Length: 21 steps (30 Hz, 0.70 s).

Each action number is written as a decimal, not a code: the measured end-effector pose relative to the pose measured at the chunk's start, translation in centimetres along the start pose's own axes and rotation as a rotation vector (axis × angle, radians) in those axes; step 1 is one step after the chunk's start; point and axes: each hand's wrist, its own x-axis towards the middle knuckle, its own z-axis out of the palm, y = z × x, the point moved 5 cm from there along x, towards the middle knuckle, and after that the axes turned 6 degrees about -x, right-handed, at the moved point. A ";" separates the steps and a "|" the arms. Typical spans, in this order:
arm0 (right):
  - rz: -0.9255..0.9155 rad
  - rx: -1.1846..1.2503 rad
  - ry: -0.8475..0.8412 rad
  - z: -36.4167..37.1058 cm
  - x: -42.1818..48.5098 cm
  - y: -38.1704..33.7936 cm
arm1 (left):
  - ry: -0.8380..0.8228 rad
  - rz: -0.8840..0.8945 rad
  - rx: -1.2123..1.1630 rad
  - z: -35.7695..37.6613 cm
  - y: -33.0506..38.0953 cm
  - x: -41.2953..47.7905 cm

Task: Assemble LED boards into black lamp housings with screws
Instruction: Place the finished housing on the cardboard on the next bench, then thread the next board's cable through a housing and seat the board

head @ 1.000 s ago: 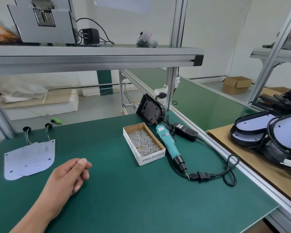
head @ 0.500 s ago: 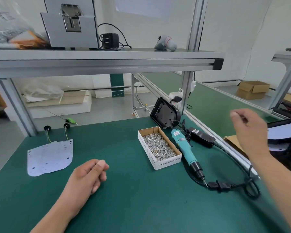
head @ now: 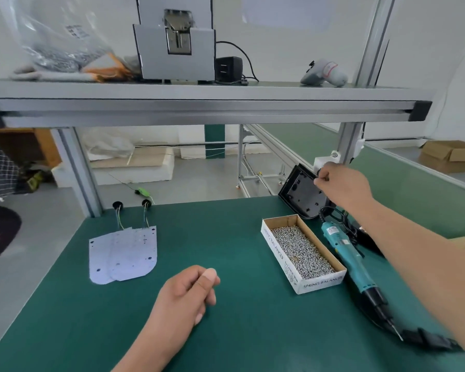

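- The left hand (head: 188, 294) rests on the green bench (head: 253, 339) near the front edge. Its fingers are loosely curled, the thumb lies over them, and nothing shows in it.
- The right hand (head: 341, 185) reaches far forward with the arm stretched across the bench's right side. Its fingers (head: 320, 179) are curled together at the upper edge of the black lamp housing (head: 302, 193). I cannot tell whether they pinch the housing or something just behind it.
- The housing stands tilted at the back of the bench, beside the aluminium post (head: 349, 140).
- Two white LED boards (head: 124, 253) lie overlapped on the left of the bench, with wires running back to two black grommets (head: 118, 205).
- A cardboard box of screws (head: 304, 253) sits right of centre, and a teal electric screwdriver (head: 344, 256) lies just beside it.
- The shelf (head: 199, 103) overhead carries a grey machine (head: 175, 49), a black adapter (head: 228, 68) and a plastic bag (head: 54, 36).
- Beyond the bench are a grey floor and white walls.
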 end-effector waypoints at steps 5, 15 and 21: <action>-0.033 -0.231 -0.112 1.9 2.7 -0.4 | -0.007 -0.003 -0.038 0.0 0.2 0.0; -0.108 -0.423 -0.075 2.8 3.6 0.1 | -0.022 -0.012 -0.037 -0.1 0.1 -0.1; -0.113 -0.418 -0.017 1.8 3.1 0.8 | -0.026 -0.013 -0.023 0.0 0.1 -0.1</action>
